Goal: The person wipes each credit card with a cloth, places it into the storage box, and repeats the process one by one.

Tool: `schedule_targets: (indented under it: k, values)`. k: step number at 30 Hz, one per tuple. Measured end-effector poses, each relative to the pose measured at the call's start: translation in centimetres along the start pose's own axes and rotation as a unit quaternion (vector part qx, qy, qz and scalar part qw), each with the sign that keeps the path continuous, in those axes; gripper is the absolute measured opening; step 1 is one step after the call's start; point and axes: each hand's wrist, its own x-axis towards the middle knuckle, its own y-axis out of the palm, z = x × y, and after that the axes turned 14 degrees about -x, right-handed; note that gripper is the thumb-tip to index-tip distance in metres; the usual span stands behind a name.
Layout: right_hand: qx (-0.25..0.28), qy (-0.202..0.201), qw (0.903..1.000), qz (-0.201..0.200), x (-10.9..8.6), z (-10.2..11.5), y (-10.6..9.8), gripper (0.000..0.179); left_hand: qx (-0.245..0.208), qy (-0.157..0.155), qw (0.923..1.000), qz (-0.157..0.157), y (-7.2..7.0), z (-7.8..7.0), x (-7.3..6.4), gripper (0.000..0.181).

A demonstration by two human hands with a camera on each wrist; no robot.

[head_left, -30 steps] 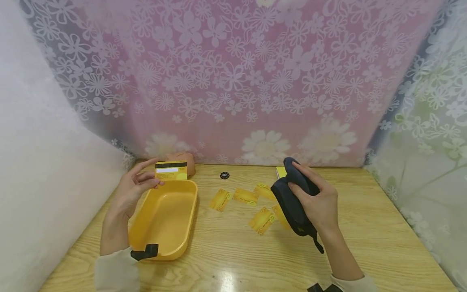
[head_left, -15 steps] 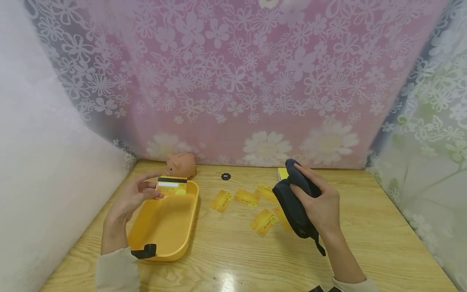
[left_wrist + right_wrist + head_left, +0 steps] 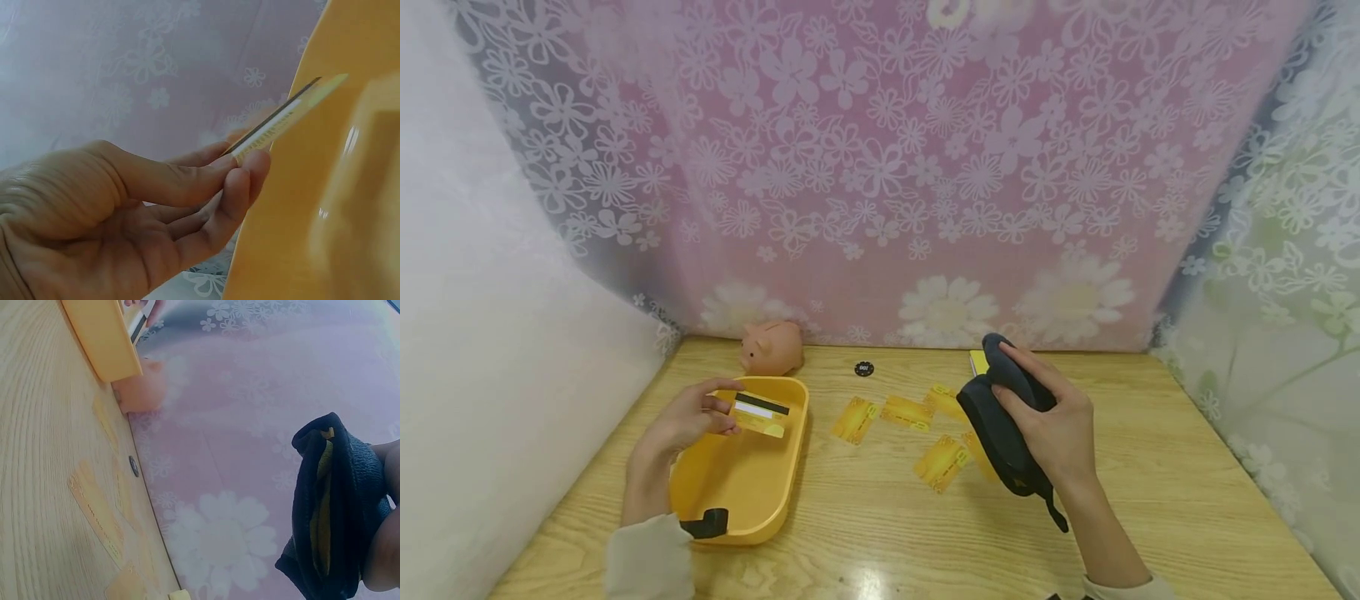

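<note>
My left hand (image 3: 677,425) pinches a yellow bank card (image 3: 762,414) between thumb and fingers, its black stripe and white strip facing me. The card is above the far part of a yellow plastic tub (image 3: 792,475), and the left wrist view shows it nearly edge-on beside the tub wall. Over the table at the right, my right hand (image 3: 1063,429) grips a dark blue fabric pouch (image 3: 1006,437) with a short hanging strap. The right wrist view shows the pouch's mouth parted, with something yellow (image 3: 322,519) inside.
Several yellow cards lie between tub and pouch, among them one card (image 3: 855,419) near the tub and another (image 3: 942,463) partly beside the pouch. A pink piggy bank (image 3: 772,348), a black chip (image 3: 864,368) and a yellow item (image 3: 978,362) stand along the back.
My left hand has lowered the card toward me, from beyond the tub's far rim to over its inside, tilting it. The piggy bank is now uncovered. My right hand stays nearly still.
</note>
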Motion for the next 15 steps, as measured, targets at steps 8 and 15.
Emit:
schedule_targets:
  k: [8,15]
  values:
    - [0.001,-0.002,1.0000,0.001,-0.13,-0.01,0.24,0.055,0.004,-0.026,0.9990,0.036,0.75,0.28,0.53,0.058]
    - [0.005,-0.005,1.0000,0.002,-0.05,0.07,0.42,0.055,0.008,-0.021,0.9981,0.058,1.00,0.55,0.61,0.056]
